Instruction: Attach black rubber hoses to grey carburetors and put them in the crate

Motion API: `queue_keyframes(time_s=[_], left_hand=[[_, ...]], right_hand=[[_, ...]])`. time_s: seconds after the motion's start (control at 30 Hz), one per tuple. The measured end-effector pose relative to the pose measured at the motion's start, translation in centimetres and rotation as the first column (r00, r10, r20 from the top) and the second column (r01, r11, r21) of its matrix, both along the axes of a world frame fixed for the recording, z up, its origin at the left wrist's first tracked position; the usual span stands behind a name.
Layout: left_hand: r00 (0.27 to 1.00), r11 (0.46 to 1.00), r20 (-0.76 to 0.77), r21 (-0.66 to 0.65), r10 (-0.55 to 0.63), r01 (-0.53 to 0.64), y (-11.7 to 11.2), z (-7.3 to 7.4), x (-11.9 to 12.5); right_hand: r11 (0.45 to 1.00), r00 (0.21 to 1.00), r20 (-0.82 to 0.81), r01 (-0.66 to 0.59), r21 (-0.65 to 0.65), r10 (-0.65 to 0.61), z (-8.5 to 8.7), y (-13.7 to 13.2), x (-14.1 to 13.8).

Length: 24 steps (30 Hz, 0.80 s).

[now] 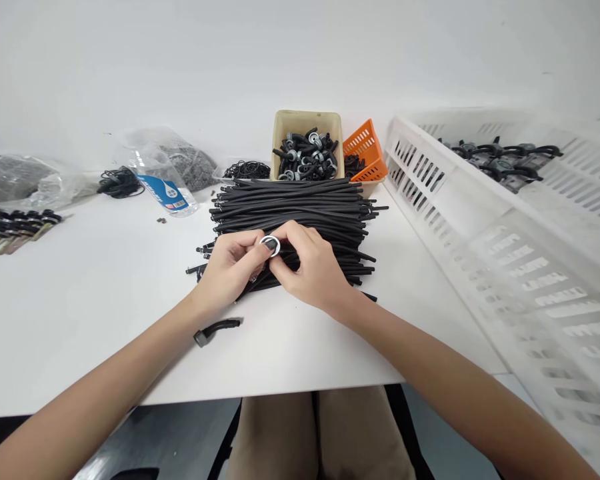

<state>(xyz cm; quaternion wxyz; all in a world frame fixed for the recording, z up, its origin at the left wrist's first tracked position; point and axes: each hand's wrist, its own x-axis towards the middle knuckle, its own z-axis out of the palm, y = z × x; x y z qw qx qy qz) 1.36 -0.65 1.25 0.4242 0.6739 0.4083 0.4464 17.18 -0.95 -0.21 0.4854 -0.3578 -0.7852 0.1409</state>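
My left hand (229, 264) and my right hand (311, 265) meet over the near edge of a pile of black rubber tubes (300, 210) on the white table (105, 313). Between the fingertips of both hands sits a small silver ring (270, 245) on a black tube end. The left fingers are curled round the black piece and the right fingers pinch the ring. A short bent black tube piece (216, 330) lies on the table near my left wrist.
A beige bin (307, 120) of black parts with metal rings stands behind the pile, an orange basket (365, 150) beside it. A large white slotted crate (505, 233) fills the right. Plastic bags (173, 163), black rings (247, 170) and more parts (15, 223) lie at left.
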Motion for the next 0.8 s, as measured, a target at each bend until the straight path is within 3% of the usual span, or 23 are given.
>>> queue_keyframes(time_s=[0.63, 0.8], left_hand=[[0.99, 0.995, 0.139, -0.092, -0.027, 0.04, 0.07, -0.16, -0.2], [0.977, 0.991, 0.201, -0.093, -0.077, 0.097, 0.14, -0.39, -0.28]], right_hand=[[0.996, 0.999, 0.033, -0.014, 0.087, 0.011, -0.19, 0.12, -0.01], [0.996, 0.999, 0.04, -0.026, 0.09, 0.023, -0.22, 0.18, -0.03]])
